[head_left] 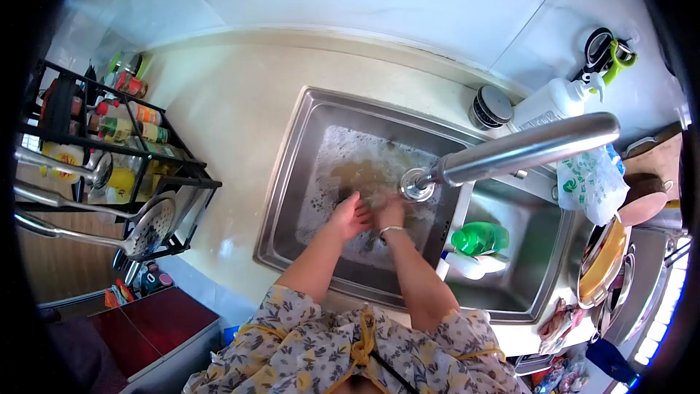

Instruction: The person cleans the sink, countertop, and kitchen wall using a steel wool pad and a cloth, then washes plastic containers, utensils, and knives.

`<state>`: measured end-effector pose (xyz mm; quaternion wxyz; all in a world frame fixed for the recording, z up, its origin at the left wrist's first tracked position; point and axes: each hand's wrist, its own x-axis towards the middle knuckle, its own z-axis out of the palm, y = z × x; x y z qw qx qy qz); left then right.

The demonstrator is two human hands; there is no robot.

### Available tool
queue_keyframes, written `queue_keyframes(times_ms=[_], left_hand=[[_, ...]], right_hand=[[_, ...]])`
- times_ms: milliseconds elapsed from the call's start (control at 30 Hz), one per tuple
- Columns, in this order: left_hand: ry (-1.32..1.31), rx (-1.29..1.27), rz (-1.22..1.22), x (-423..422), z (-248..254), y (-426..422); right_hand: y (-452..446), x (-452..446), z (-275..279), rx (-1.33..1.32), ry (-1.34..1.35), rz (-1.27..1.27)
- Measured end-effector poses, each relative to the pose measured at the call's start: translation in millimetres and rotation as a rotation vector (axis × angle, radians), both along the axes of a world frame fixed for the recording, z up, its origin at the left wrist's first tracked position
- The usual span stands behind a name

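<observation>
Both my hands are over the large steel sink basin (281,204), which holds foamy, brownish water (361,175). My left hand (352,217) is at the water's near side, its fingers apart and nothing visible in them. Close to its right, my right hand (390,213) is under the faucet head (417,185), with a light bracelet (391,230) on the wrist. Motion and splashing water blur its fingers, so I cannot see whether it holds anything. Whatever lies under the murky water is hidden.
The thick faucet arm (532,149) reaches in from the right. A smaller basin (525,211) holds a green bottle (479,238) and a white bottle (467,264). Left stands a black rack (186,164) with jars and a hanging skimmer (152,228). A white pump bottle (550,104) is behind.
</observation>
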<state>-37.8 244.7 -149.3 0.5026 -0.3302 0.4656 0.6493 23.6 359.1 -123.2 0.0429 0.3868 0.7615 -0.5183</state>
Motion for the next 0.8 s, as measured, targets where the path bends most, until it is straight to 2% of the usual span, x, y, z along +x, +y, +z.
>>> queue_keyframes(times_ms=[67, 100, 133, 167, 200, 233, 300, 333, 367, 433, 467, 500, 600, 667, 700, 733, 767, 800], left_hand=[[0.001, 0.137, 0.146, -2, -20, 8], [-0.011, 0.125, 0.148, -4, -10, 6], [-0.013, 0.193, 0.062, -11, 16, 5], [-0.012, 0.266, -0.029, -17, 31, 8], [0.028, 0.446, 0.127, -18, -6, 13], [0.025, 0.448, 0.112, -17, 0, 22], [0.002, 0.419, 0.245, -13, 21, 32], [-0.014, 0.529, 0.207, -10, 36, 33], [-0.019, 0.529, 0.204, -8, 44, 36], [-0.005, 0.328, 0.201, 1, 51, 43], [0.002, 0.223, 0.198, 7, 52, 45], [-0.033, 0.252, 0.238, 15, 17, 43], [-0.100, 0.329, 0.306, 17, -7, 39], [0.057, 0.115, 0.056, 9, -14, 30], [0.078, 0.111, 0.084, 3, -2, 28], [0.021, -0.022, 0.055, 0, 18, 31], [-0.044, -0.155, 0.023, -2, 30, 32], [-0.115, -0.135, 0.063, -4, 30, 31]], right_hand=[[-17, 1, -8, 0.168, 0.131, 0.131], [-24, 1, 15, 0.056, 0.269, 0.104], [-36, 5, 20, 0.101, 0.403, 0.122], [-39, 9, 58, -0.002, 0.356, 0.090], [-43, 11, 75, -0.107, 0.371, 0.073], [-46, 11, 81, -0.212, 0.389, 0.054], [-52, 5, 75, 0.008, 0.555, 0.076], [-49, 1, 66, 0.065, 0.413, 0.082], [-44, -6, 55, 0.066, 0.409, 0.078], [-31, -16, 29, 0.331, 0.135, 0.127], [-22, -19, 18, 0.327, 0.129, 0.127], [-12, -21, 8, 0.324, 0.333, 0.093], [5, -34, -112, 0.275, 0.367, -0.073], [28, -32, -121, 0.220, 0.274, -0.045], [36, -22, -114, 0.037, 0.290, -0.202], [36, -20, -105, -0.152, 0.297, -0.352], [27, -23, -97, -0.163, 0.311, -0.328], [20, -24, -89, -0.095, 0.147, -0.188]])
